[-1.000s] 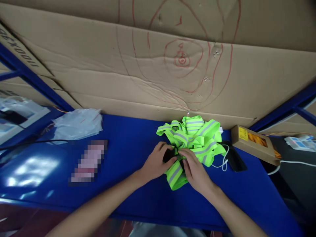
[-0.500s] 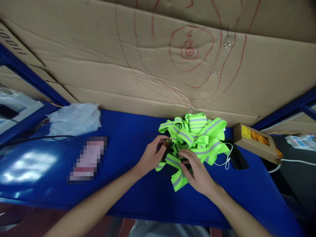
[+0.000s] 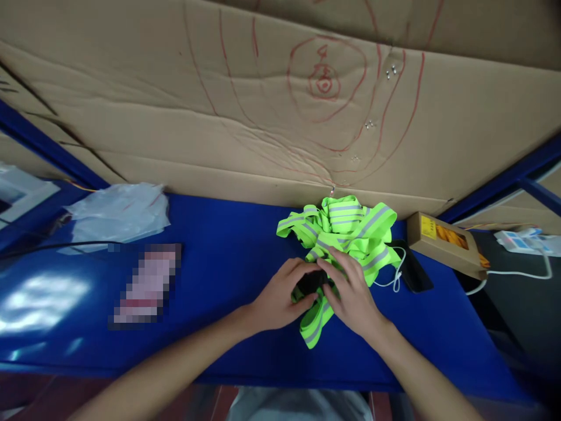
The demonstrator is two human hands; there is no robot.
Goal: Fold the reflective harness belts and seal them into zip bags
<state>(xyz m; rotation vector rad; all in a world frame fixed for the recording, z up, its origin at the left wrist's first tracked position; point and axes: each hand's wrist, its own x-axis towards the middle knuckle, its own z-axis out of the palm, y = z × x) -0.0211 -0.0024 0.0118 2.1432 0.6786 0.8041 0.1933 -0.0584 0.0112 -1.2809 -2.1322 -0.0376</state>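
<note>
A tangled heap of neon-green reflective straps [image 3: 350,225] with grey stripes lies on the blue tabletop, against the cardboard. In front of it, my left hand [image 3: 283,295] curls its fingers and thumb around a black piece [image 3: 312,282], perhaps a buckle, whose exact shape is hard to make out. My right hand [image 3: 353,289] closes in from the other side, fingertips bent onto the same black piece and the strap beside it. Below the hands hangs a loose strap end [image 3: 313,333]. Parts of the strap under the fingers are hidden.
A cardboard box [image 3: 451,245] with orange contents stands at right, beside a dark phone-like slab [image 3: 416,269] and a white cable [image 3: 397,278]. Clear plastic bags [image 3: 118,213] and a blurred-out flat item [image 3: 146,286] lie at left. A marked cardboard sheet [image 3: 245,128] rises behind.
My hands have come closer together around the black piece, the left one moving right and slightly down. The view has shifted a little, and the strap end hangs in a fold.
</note>
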